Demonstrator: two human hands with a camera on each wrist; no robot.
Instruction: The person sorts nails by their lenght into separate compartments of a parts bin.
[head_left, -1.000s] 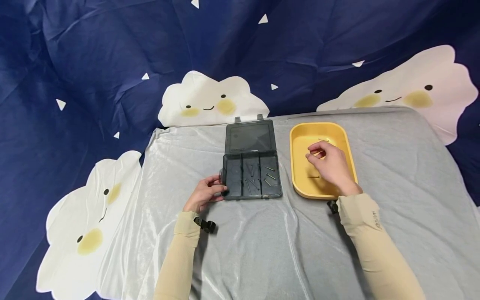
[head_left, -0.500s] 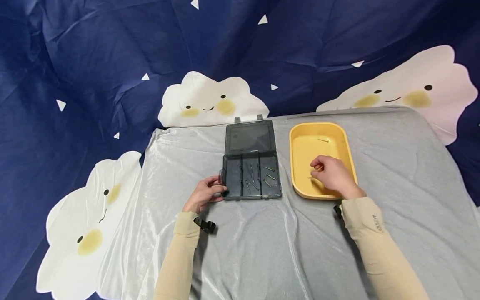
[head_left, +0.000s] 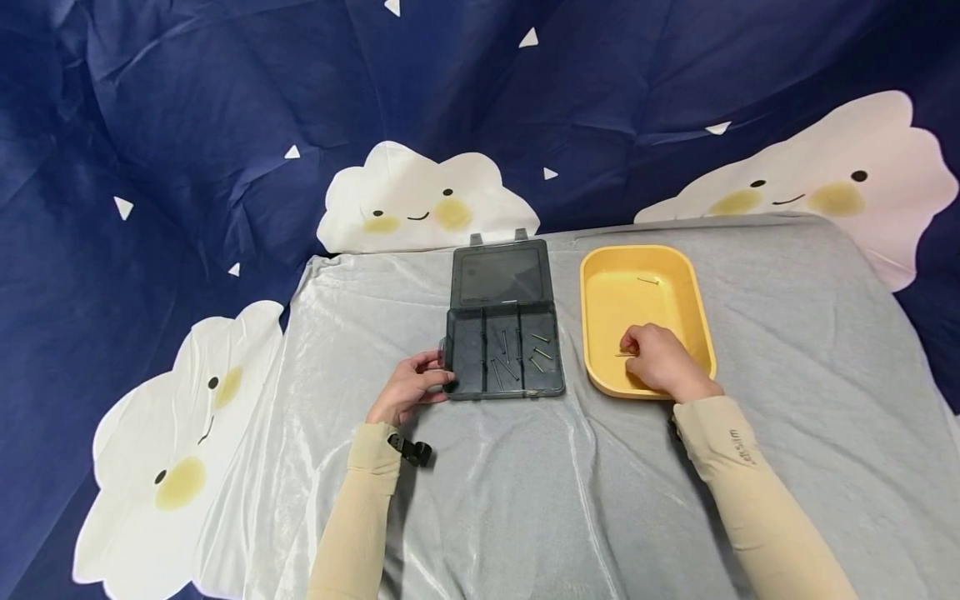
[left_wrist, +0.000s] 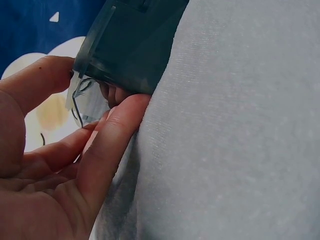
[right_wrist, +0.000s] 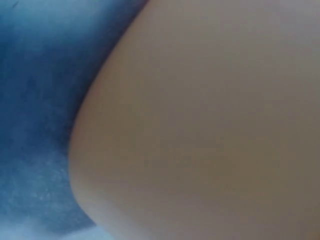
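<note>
My left hand (head_left: 411, 385) grips the left edge of a dark see-through compartment box (head_left: 465, 354), thumb near its front corner. In the left wrist view, thumb and fingers (left_wrist: 117, 125) close about the box corner (left_wrist: 130, 55). The box lies with its lid (head_left: 501, 275) folded back. Long thin screws lie in its middle compartment and shorter yellowish screws (head_left: 542, 353) in the right one. Inside the yellow tray (head_left: 590, 321), my right hand (head_left: 660, 362) pinches a thin screw (head_left: 622, 356), whose one end sticks out left of the fingertips. The right wrist view shows mostly blurred skin.
Another screw (head_left: 648, 281) lies near the tray's far end. A grey velvety cloth (head_left: 510, 500) covers the table under box and tray. Behind hangs a dark blue curtain (head_left: 600, 100) with clouds printed on it.
My right hand has come down toward the near part of the tray and its fingers have closed on the screw there. The left hand and the box have stayed put.
</note>
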